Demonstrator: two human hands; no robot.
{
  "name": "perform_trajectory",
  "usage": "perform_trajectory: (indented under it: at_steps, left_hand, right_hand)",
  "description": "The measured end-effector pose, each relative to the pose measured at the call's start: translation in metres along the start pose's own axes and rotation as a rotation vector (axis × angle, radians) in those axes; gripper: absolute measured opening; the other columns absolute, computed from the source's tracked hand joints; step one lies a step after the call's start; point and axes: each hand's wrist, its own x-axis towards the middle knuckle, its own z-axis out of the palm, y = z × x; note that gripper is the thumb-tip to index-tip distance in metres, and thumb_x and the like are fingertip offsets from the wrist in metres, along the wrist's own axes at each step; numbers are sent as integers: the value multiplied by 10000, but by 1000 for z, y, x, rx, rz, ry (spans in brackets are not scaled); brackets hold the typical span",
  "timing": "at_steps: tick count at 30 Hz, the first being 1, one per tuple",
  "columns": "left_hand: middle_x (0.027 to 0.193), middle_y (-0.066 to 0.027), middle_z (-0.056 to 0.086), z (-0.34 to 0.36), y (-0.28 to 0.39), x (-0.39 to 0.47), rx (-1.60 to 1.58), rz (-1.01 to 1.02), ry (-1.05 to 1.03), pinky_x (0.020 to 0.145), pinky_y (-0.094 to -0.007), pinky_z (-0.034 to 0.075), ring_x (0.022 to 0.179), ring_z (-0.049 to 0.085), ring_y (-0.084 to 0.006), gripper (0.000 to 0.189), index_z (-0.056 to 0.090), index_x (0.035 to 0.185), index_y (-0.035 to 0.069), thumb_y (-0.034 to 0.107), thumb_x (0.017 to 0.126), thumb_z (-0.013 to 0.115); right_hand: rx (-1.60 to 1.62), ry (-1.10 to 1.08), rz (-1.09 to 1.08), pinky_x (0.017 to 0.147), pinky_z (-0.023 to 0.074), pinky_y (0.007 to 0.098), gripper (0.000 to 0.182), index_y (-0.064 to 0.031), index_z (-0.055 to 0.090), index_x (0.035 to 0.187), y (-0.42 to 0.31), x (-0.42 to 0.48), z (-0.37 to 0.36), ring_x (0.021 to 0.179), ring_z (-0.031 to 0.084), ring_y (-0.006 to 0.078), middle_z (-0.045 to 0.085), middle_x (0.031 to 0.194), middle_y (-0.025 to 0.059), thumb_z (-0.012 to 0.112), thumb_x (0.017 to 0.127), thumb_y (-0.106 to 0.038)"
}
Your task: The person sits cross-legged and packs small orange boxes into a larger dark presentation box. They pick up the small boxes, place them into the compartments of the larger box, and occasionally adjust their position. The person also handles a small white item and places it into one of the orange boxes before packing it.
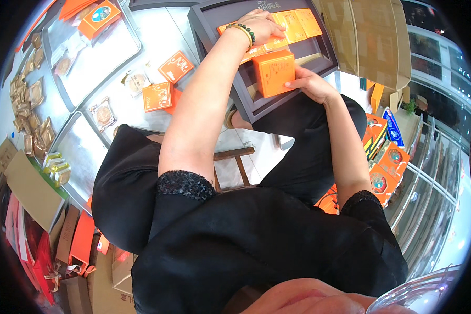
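Observation:
A dark grey box tray (251, 112) lies tilted at the top centre, in front of my knees. Flat-looking orange boxes (294, 25) stand in a row inside it. My left hand (261, 28), with a beaded bracelet and a bangle at the wrist, rests on that row, fingers spread. My right hand (310, 83) grips the right side of a larger-looking orange box (275, 74) over the tray's near part, thumb on its face. Two small orange boxes, one (176, 66) above the other (157, 96), lie left of the tray, near a wrapped round pastry (136, 81).
Metal trays (98, 84) lie at the left, with gold-wrapped packets (31, 129) beyond. A cardboard box (361, 39) stands right of the grey tray. A wooden stool (235, 153) is between my legs. Orange gift boxes (388, 165) and glass shelving (428, 196) are at the right.

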Motion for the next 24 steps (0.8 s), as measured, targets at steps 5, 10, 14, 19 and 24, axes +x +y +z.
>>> perform_trajectory:
  at_steps: [5,10,14,19,24]
  left_hand:
    - [1446,96,580,-13,19,-8,38,-38,-21,1252,-432,150,1397,426,-164,412,704,1270,304,506,929,593]
    - [1434,34,570,1,19,-22,68,25,55,1201,-474,209,1384,436,-199,566,679,1279,229,615,869,620]
    - [1293,37,663,19,5,-39,-119,131,126,1143,-442,300,1280,513,-188,427,728,1156,195,520,893,638]
    - [1303,50,662,24,4,-40,-121,101,93,1155,-438,281,1267,512,-182,327,730,1160,220,424,944,592]
    - [1315,40,659,26,8,-39,-116,63,76,1173,-464,266,1294,495,-187,322,713,1199,231,383,938,600]
  right_hand:
    - [-78,-86,131,1170,297,301,703,-42,365,1550,-4,9,16,1355,460,149,526,1473,66,665,941,-221]
    - [-200,54,47,1145,340,295,753,-71,395,1543,-6,10,36,1311,498,141,552,1441,77,632,973,-502]
    - [-325,63,-60,1109,384,289,701,-107,370,1566,4,21,28,1270,518,130,567,1406,78,612,1006,-452]
    - [-161,152,-184,1063,420,263,608,-31,406,1527,23,24,40,1208,543,104,594,1346,63,558,1052,-379]
    - [-297,286,-370,1000,463,302,532,1,511,1406,38,32,41,1127,609,171,663,1230,120,541,1055,-398]
